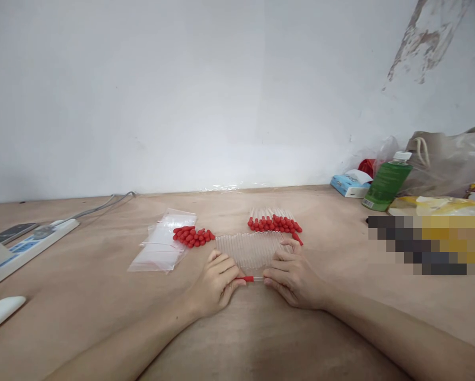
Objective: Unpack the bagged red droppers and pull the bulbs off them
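Both my hands are low over the table (237,344), working one piece between them. Left hand (221,280): thumb and fingertips closed on a red rubber-looking cap (247,279), its end sticking out toward the right. Right hand (295,276): thumb and forefinger pinched on a thin clear tube (258,279), short stretch showing. Cap and tube meet end to end, lying level in front of the row of clear tubes (247,251). Can't tell how deep the tube sits in the cap.

Doing this well, I'd judge: line up both axes, pinch close to the joint, push straight with a small twist, no bending; a thin tube could crack or slip. Firm on the cap, light on the tube. Neither pinch has a visible gap. My right hand's upper fingers curl over the row's right end; contact unclear. Loose red caps (193,236) lie beyond my left hand, red-ended tubes (275,222) behind the row.
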### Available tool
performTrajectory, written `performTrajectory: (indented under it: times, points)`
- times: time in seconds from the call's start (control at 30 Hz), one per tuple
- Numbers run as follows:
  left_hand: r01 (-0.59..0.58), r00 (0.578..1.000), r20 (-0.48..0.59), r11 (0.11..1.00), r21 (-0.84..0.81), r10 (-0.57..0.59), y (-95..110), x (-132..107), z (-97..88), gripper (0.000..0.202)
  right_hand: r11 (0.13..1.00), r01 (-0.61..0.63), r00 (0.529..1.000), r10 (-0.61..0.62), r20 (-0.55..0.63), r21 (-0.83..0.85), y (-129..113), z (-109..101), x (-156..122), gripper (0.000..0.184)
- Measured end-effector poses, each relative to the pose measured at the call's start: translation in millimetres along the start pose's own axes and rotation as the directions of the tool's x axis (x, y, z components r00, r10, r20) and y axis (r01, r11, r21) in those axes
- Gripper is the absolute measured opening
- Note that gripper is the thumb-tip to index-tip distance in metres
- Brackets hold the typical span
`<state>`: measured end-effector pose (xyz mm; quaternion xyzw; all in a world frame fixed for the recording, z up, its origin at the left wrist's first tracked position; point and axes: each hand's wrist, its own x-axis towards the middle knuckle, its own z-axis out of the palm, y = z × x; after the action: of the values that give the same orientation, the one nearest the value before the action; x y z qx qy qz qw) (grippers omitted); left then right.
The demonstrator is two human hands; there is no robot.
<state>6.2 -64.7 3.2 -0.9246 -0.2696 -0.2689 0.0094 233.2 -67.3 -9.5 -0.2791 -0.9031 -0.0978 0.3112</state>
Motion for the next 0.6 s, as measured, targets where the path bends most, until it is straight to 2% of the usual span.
performTrajectory:
  times: [0.17, 0.23, 0.3, 0.37, 0.47, 0.53, 0.6]
  points:
    - [0.013, 1.0, 0.001, 1.0, -0.012, -0.013, -4, -5, -2.2, 0.013, 1.0, 0.0, 1.0, -0.001, 0.021, 0.015, 2, -3, -2, 0.022]
    - [0.052, 0.997, -0.051, 0.999, -0.014, -0.052, -9, -10, -4.7, 0.012, 1.0, -0.017, 1.0, 0.017, 0.024, 0.007, 7, -7, -6, 0.024]
    - [0.124, 0.983, -0.133, 0.992, -0.031, -0.127, -15, -15, -7.1, 0.01, 0.996, -0.089, 0.996, 0.089, -0.003, -0.022, 15, -12, -10, 0.027]
    - [0.184, 0.955, -0.222, 0.98, -0.076, -0.197, -20, -18, -8.6, 0.012, 0.97, -0.234, 0.97, 0.228, -0.09, -0.065, 24, -15, -13, 0.028]
    - [0.223, 0.904, -0.344, 0.966, -0.13, -0.255, -26, -15, -12.0, 0.019, 0.88, -0.464, 0.871, 0.433, -0.233, -0.101, 36, -15, -17, 0.02]
    - [0.287, 0.849, -0.424, 0.948, -0.136, -0.317, -34, -10, -19.3, 0.022, 0.826, -0.548, 0.826, 0.51, -0.241, -0.131, 42, -13, -18, 0.019]
    - [0.403, 0.769, -0.476, 0.902, -0.154, -0.425, -47, -6, -32.5, 0.025, 0.788, -0.585, 0.807, 0.543, -0.233, -0.19, 46, -10, -20, 0.015]
